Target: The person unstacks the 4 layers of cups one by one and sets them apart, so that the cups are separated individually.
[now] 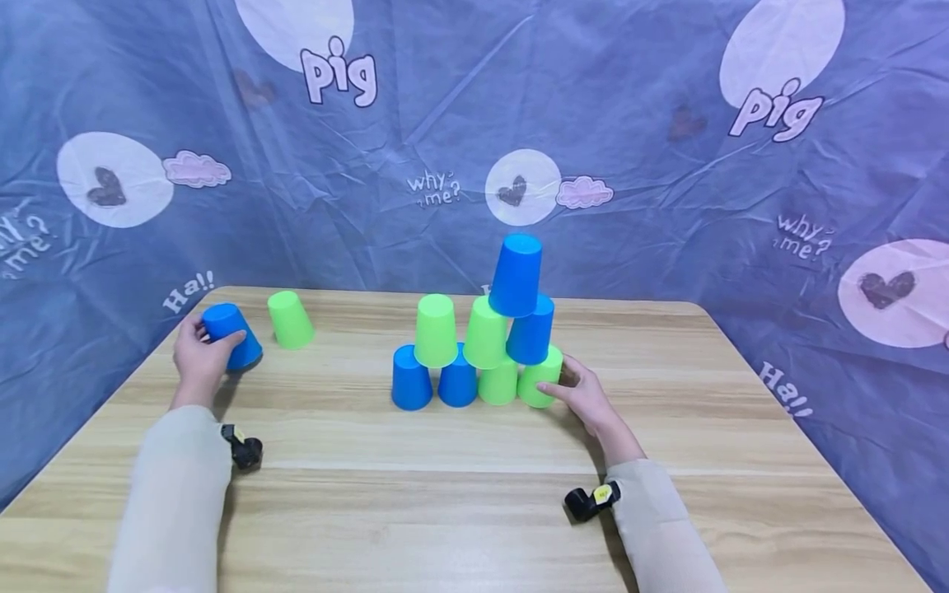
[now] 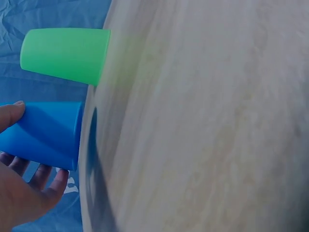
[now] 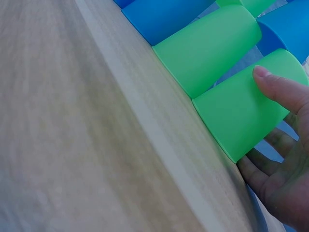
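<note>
At the left of the table, my left hand (image 1: 202, 354) grips an upside-down blue cup (image 1: 239, 336) between thumb and fingers. In the left wrist view, the rim of this blue cup (image 2: 43, 133) is on or just above the tabletop. An upside-down green cup (image 1: 291, 319) stands to its right. My right hand (image 1: 586, 395) is around the bottom right green cup (image 1: 537, 380) of a stack, thumb in front and fingers behind. Above the bottom row sit two green cups (image 1: 436, 331) and a blue cup (image 1: 535, 329). One blue cup (image 1: 516, 276) tops the right side.
The bottom row also has two blue cups (image 1: 411, 379) at the left and another green cup (image 1: 497, 383). Everything stands on a wood-grain table (image 1: 385, 511). A printed blue cloth (image 1: 415, 99) hangs behind and at the sides.
</note>
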`<state>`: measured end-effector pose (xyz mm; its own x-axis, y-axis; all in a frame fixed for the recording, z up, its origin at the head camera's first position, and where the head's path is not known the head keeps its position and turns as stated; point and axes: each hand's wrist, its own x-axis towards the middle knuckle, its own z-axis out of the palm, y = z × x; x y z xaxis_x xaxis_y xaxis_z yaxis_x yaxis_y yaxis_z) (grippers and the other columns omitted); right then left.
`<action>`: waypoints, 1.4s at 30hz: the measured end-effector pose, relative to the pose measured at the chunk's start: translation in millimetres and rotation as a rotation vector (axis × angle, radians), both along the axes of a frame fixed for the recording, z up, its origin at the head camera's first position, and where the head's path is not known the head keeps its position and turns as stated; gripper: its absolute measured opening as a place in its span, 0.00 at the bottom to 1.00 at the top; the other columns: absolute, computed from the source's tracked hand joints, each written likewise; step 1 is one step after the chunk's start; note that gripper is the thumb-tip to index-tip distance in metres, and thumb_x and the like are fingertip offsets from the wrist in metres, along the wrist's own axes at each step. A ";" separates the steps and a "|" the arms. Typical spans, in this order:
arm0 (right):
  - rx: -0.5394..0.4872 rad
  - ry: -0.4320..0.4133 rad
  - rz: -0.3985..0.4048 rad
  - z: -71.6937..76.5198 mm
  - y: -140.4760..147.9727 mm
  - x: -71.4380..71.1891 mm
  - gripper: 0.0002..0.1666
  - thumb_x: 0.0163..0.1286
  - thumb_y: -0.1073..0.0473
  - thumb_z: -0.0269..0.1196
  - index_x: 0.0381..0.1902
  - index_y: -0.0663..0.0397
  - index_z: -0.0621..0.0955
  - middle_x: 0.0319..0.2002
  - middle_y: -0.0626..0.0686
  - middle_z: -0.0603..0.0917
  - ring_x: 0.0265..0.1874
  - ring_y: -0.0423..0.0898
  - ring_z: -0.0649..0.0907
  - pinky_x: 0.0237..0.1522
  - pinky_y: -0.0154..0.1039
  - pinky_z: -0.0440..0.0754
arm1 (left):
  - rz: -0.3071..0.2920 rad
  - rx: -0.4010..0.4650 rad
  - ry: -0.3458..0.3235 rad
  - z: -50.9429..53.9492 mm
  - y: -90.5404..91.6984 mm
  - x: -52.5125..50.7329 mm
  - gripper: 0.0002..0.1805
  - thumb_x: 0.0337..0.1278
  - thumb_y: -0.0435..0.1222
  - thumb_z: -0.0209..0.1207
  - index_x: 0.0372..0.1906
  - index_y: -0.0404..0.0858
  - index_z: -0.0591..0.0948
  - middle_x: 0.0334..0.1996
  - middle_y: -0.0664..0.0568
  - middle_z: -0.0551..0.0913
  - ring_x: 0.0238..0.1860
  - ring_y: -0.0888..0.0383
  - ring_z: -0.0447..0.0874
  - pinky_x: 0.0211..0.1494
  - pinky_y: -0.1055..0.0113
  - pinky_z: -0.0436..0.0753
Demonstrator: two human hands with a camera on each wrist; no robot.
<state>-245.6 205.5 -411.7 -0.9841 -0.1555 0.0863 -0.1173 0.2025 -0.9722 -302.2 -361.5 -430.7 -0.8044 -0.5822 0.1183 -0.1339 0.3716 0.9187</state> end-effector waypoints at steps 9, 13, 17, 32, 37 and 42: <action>0.009 0.006 0.004 1.4 -0.9 -0.3 0.40 0.48 0.57 0.66 0.59 0.55 0.64 0.55 0.57 0.69 0.53 0.52 0.67 0.55 0.48 0.60 | 0.032 0.011 -0.042 7.0 1.1 -0.5 0.44 0.43 0.51 0.59 0.64 0.43 0.51 0.63 0.45 0.54 0.61 0.49 0.52 0.60 0.54 0.57; 0.015 0.008 0.009 2.1 -0.9 -0.5 0.39 0.49 0.57 0.66 0.59 0.54 0.65 0.55 0.57 0.69 0.54 0.52 0.67 0.56 0.49 0.59 | 0.048 -0.003 -0.063 9.7 -1.4 -2.6 0.46 0.43 0.52 0.58 0.65 0.43 0.49 0.63 0.45 0.53 0.62 0.50 0.50 0.60 0.54 0.55; 0.015 0.008 0.007 3.1 -1.3 -1.0 0.39 0.49 0.58 0.66 0.59 0.54 0.65 0.55 0.57 0.69 0.53 0.52 0.67 0.55 0.49 0.60 | 0.063 -0.028 -0.072 10.2 -4.2 -5.8 0.47 0.42 0.54 0.57 0.65 0.43 0.48 0.63 0.47 0.53 0.62 0.50 0.49 0.60 0.52 0.55; 0.017 0.020 0.006 3.3 -3.4 -2.1 0.39 0.49 0.57 0.66 0.59 0.53 0.66 0.54 0.57 0.70 0.53 0.51 0.68 0.55 0.48 0.61 | 0.072 -0.075 -0.125 26.8 5.8 0.5 0.44 0.46 0.50 0.56 0.64 0.38 0.48 0.62 0.42 0.54 0.61 0.46 0.51 0.59 0.50 0.56; 0.017 0.019 0.007 2.8 -4.4 -2.1 0.38 0.49 0.58 0.66 0.59 0.53 0.66 0.54 0.57 0.70 0.52 0.51 0.69 0.55 0.47 0.62 | 0.062 -0.072 -0.117 8.6 -10.1 -12.7 0.48 0.42 0.55 0.57 0.65 0.39 0.47 0.63 0.42 0.53 0.61 0.45 0.49 0.59 0.48 0.55; 0.016 0.018 0.001 2.5 -4.1 -2.2 0.38 0.49 0.58 0.66 0.59 0.53 0.66 0.54 0.56 0.70 0.52 0.51 0.69 0.55 0.47 0.62 | 0.049 -0.081 -0.114 5.2 -12.5 -15.2 0.49 0.41 0.55 0.57 0.65 0.39 0.47 0.63 0.42 0.53 0.61 0.45 0.49 0.59 0.49 0.55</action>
